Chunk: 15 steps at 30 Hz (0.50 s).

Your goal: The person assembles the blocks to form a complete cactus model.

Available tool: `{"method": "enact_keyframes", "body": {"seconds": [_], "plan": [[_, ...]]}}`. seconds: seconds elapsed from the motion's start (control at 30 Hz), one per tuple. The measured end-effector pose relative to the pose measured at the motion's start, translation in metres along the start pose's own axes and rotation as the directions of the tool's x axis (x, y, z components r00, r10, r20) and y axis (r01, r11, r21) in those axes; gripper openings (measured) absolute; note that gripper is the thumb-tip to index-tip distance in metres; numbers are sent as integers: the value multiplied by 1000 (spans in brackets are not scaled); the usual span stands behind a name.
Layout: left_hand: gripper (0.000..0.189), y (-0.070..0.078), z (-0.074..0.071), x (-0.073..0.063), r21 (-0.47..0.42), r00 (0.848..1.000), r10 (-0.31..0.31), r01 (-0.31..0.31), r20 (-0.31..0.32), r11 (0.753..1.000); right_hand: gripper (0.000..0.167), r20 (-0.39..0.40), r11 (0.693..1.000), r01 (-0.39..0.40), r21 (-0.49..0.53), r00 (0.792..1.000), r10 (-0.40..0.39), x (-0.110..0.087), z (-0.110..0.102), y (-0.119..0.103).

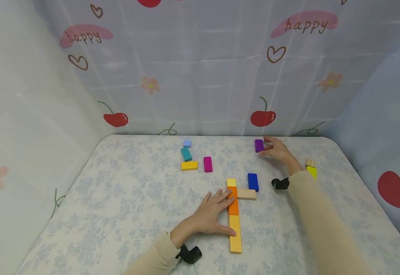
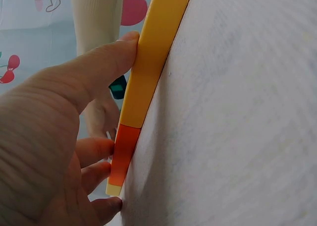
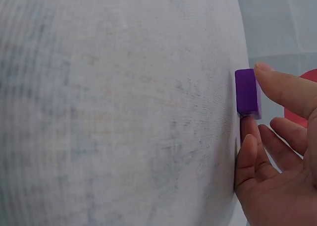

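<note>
A straight row on the table is made of a long yellow block [image 1: 235, 244], an orange block [image 1: 233, 208] and a pale yellow block [image 1: 231, 182] at its far end. My left hand [image 1: 211, 215] lies spread along the row's left side, thumb touching the long yellow block [image 2: 153, 62] and fingertips at the orange block [image 2: 125, 154]. Near the table's far edge, my right hand [image 1: 276, 149] pinches a purple block [image 1: 259, 145] between thumb and finger. In the right wrist view, the thumb meets one end of the purple block [image 3: 246, 92] and a finger the other.
A beige block [image 1: 246, 194] juts from the row's right, with a blue block [image 1: 253, 182] at its end. Teal [image 1: 186, 154], light blue [image 1: 187, 144], yellow [image 1: 189, 165] and magenta blocks [image 1: 208, 164] lie farther back. Lime block [image 1: 312, 172] is partly behind the right sleeve.
</note>
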<state>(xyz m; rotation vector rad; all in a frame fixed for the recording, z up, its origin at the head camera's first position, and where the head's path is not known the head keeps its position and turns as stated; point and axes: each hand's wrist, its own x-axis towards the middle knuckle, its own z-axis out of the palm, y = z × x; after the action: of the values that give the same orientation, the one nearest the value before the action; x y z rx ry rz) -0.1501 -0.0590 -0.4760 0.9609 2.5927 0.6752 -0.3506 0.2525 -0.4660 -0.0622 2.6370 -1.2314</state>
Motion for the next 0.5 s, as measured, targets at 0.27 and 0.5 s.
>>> {"method": "enact_keyframes", "body": {"seconds": [0.27,0.5], "plan": [[97,1,-1,-1,3,1000,1,-1,-6,1000,78,33,1000,27,4,999,-27,2,0,-4],[97,1,-1,-1,-2,1000,0,0,-5,1000,69,37,999,38,-38,999,-36,1,-1,-5]]}}
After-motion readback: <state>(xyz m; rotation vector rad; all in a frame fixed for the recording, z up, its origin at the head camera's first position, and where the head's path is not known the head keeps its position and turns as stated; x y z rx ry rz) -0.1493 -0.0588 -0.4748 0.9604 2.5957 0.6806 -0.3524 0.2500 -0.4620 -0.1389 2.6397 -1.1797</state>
